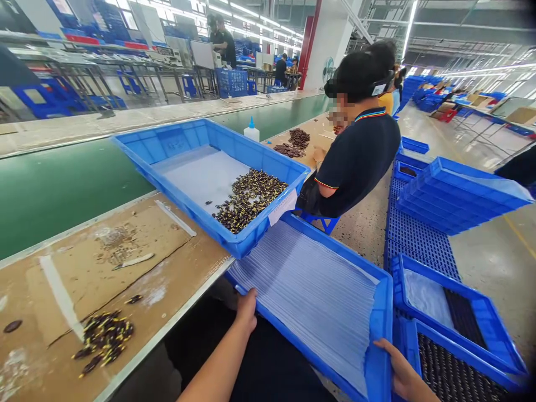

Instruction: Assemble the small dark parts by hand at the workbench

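- Blue plastic, and I have it two-handed: the lower tray (382, 312) slants above the dark-clothed lap (272, 371), just beside the edge of the counter (182, 276).
- Left grip (247, 310) is closed on the near rim, towards the counter; right grip (400, 363) is clamped on the right end wall, thumb hooked over the top!
- Inside, all I see is rippled pale lining (310, 296); the far left corner I can't read, because the upper tray (171, 146) juts out over it.
- That upper tray rests partly over the counter, dark-and-yellow pieces (251, 195) bunched towards its right end. Are the two trays touching? Can't tell.
- Step in hand, as I call it: positioning the lower tray, both grips busy with that alone.
- Next move calls for an even two-sided hold, I'd say, and care around that overhanging corner.
- Meanwhile a loose pile (104, 338) sits on the counter, well apart from either grip.
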Available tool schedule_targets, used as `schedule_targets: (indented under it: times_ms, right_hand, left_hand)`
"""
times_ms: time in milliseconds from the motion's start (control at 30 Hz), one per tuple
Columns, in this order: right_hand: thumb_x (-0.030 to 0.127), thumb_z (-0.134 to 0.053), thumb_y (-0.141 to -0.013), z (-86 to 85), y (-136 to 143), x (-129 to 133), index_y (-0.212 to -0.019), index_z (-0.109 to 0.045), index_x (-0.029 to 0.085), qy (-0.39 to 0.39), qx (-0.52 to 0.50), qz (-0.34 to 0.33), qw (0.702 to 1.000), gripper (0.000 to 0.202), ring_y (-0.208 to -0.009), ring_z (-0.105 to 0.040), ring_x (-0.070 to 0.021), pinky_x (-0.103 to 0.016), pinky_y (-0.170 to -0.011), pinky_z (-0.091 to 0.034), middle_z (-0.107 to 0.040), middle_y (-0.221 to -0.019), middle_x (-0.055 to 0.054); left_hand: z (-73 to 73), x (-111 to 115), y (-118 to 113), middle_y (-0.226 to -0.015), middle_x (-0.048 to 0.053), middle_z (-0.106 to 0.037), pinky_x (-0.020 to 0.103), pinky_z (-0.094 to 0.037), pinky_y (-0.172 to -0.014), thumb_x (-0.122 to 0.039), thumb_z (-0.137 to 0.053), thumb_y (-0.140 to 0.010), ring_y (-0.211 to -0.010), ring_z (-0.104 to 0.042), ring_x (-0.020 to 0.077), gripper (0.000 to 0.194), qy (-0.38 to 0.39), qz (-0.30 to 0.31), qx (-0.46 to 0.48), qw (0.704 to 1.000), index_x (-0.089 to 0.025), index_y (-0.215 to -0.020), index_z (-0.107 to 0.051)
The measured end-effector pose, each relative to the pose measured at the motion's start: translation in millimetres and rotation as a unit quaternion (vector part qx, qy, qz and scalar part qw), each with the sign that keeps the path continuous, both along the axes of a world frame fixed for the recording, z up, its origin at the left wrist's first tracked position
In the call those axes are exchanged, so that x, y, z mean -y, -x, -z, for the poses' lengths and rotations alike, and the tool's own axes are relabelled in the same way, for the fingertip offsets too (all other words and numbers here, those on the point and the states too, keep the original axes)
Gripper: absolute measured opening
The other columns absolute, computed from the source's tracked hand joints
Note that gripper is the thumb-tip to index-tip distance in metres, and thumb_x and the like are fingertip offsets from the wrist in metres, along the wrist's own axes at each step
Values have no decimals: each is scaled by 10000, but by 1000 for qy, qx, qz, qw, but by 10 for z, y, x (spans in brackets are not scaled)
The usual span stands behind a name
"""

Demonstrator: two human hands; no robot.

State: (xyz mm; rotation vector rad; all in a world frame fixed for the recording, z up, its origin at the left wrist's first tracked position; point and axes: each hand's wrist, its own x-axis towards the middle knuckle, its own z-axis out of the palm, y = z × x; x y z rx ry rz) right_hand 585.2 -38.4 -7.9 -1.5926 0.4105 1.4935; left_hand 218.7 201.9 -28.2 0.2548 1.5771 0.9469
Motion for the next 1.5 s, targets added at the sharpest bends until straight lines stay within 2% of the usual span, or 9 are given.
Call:
schedule_targets:
  times_ms: [233, 533, 833, 933, 1033, 1100, 1200, 1333, 1500]
  right_hand:
    - [297, -731, -703, -132, -272, 86, -1293, -603, 156, 69, 29, 29, 997, 620, -719, -764, -364, -471, -794, -653, -785, -757, -106]
    - [377, -726, -696, -315, -409, 23, -1245, -574, 205, 110, 61, 36, 991, 595, -750, -752, -425, -534, -786, -656, -766, -749, -140]
    - [494, -719, -675, -153, -640, 160, -1160, -623, 223, 97, 107, -74, 987, 564, -1068, -707, -447, -538, -858, -633, -741, -1111, -239]
    - [645, -620, -736, -235, -686, 34, -1282, -590, 230, 91, 384, -106, 913, 687, -1315, -567, -432, -563, -1004, -546, -601, -1408, -229]
    - [671, -512, -798, -294, -624, -228, -1434, -468, 102, 67, 693, -163, 699, 855, -1463, -384, -415, -570, -1209, -309, -458, -1529, -257]
    - [621, -459, -864, -228, -477, -419, -1454, -455, 73, 0, 748, -281, 601, 805, -1493, -329, -375, -515, -1251, -228, -418, -1560, -238]
    - [602, -430, -919, 32, -148, -645, -1532, -392, 134, 23, 698, -385, 604, 772, -1554, -155, -392, -550, -1249, -170, -197, -1683, -181]
    - [658, -470, -895, 424, 178, -754, -1600, -297, 193, 83, 643, -377, 662, 861, -1563, -42, -433, -629, -1222, -43, -114, -1705, -179]
    - [674, -421, -877, 657, 199, -760, -1608, -283, 215, 117, 652, -375, 649, 874, -1576, 3, -389, -655, -1216, -29, -74, -1717, -141]
  left_hand:
    - [68, 247, -278, -993, 115, -686, 341, -562, -797, -124, -682, -634, -973, -683, 292, 494, 17, 20, 27, 999, -166, -1121, -614]
    - [-34, 360, -364, -966, 96, -694, 369, -584, -785, -124, -715, -689, -876, -702, 243, 502, 27, 21, 92, 995, -166, -1170, -577]
    - [-164, 342, -312, -928, 101, -710, 371, -591, -804, -11, -640, -717, -849, -710, 228, 383, 30, 7, 101, 994, -119, -1083, -609]
    - [-189, 347, -302, -946, 104, -719, 364, -589, -834, -18, -669, -732, -893, -717, 223, 388, 25, 9, 107, 994, -131, -1100, -621]
    - [-221, 331, -283, -977, 100, -724, 361, -591, -826, -25, -669, -753, -887, -724, 217, 431, 26, 14, 104, 994, -158, -1159, -613]
    - [-245, 318, -269, -990, 101, -726, 361, -594, -811, -22, -641, -773, -853, -726, 213, 433, 29, 19, 103, 994, -159, -1182, -604]
    - [-267, 318, -248, -997, 110, -727, 360, -597, -815, -25, -624, -795, -847, -726, 213, 402, 31, 24, 103, 994, -140, -1179, -604]
    - [-221, 340, -219, -987, 107, -725, 362, -588, -869, -17, -642, -786, -936, -724, 226, 453, 20, 16, 102, 994, -144, -1218, -601]
    - [-150, 342, -236, -1076, 117, -719, 362, -569, -941, -19, -651, -790, -1059, -707, 234, 528, 11, 8, 108, 994, -170, -1289, -567]
